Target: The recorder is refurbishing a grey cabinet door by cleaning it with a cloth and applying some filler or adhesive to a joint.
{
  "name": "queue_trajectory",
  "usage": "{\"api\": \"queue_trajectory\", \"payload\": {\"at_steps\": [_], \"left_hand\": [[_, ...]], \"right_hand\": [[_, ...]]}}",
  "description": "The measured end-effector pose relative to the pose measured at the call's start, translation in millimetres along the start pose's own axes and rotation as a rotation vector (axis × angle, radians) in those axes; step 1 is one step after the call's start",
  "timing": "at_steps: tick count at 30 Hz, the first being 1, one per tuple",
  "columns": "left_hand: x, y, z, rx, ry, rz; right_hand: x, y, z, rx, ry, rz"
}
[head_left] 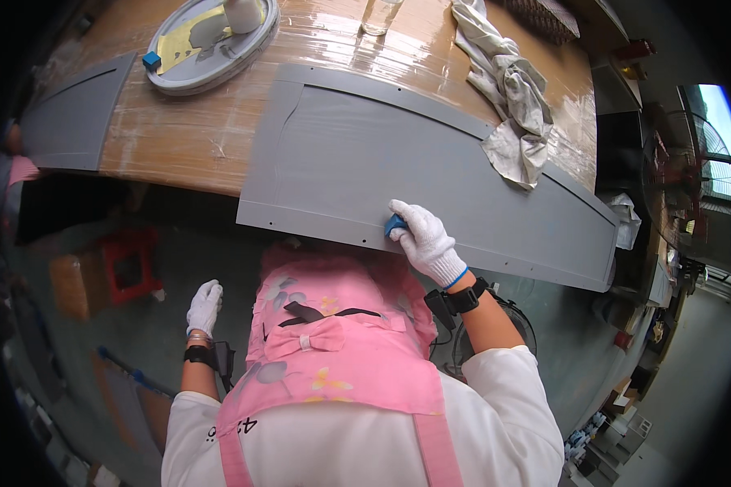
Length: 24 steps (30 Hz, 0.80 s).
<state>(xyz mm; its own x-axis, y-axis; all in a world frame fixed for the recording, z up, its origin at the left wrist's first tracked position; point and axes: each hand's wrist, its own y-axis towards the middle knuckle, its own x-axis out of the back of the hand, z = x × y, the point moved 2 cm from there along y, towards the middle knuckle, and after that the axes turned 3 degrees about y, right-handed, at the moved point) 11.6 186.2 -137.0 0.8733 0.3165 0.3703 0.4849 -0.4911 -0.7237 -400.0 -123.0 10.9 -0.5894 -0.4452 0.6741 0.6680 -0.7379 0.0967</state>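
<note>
My right hand (424, 243), in a white knit glove, pinches a small blue block (395, 225) against the near edge of a long grey panel (341, 162). The panel has a raised border with small holes and lies on the table, its near side sticking out over the edge. My left hand (205, 308), also gloved, hangs low at my left side, away from the panel. Its fingers are loosely bent and I see nothing in them. A crumpled greyish-white cloth (516, 122) drapes over the panel's far right part.
The wooden table (179, 150) is covered in clear film. On it are a round grey lid (207, 79) bearing yellow paper, another blue block (151, 61) and a white container (242, 15), plus a glass (379, 16). Another grey panel (77, 118) lies left, a red stool (130, 264) below. A fan (698, 154) stands right.
</note>
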Motion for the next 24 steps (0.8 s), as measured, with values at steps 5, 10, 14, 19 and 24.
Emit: {"api": "queue_trajectory", "payload": {"at_steps": [5, 10, 14, 19, 24], "left_hand": [[-39.1, -19.5, 4.7, -0.009, -0.06, 0.027], [-75.7, -42.1, 3.3, 0.001, -0.013, 0.011], [-98.2, -55.1, -8.6, -0.018, -0.007, 0.014], [-114.7, -75.8, -12.2, -0.041, -0.005, -0.028], [-132.3, -94.7, 5.8, 0.011, 0.007, -0.028]], "right_hand": [[54.8, -42.0, -39.4, -0.067, -0.066, 0.108], [85.1, -73.8, -64.2, -0.087, -0.08, 0.055], [63.8, -53.7, -49.7, 0.021, -0.008, 0.029], [102.6, -85.4, -80.7, -0.026, -0.065, 0.059], [151.8, -135.5, -113.8, -0.117, -0.142, -0.004]]}}
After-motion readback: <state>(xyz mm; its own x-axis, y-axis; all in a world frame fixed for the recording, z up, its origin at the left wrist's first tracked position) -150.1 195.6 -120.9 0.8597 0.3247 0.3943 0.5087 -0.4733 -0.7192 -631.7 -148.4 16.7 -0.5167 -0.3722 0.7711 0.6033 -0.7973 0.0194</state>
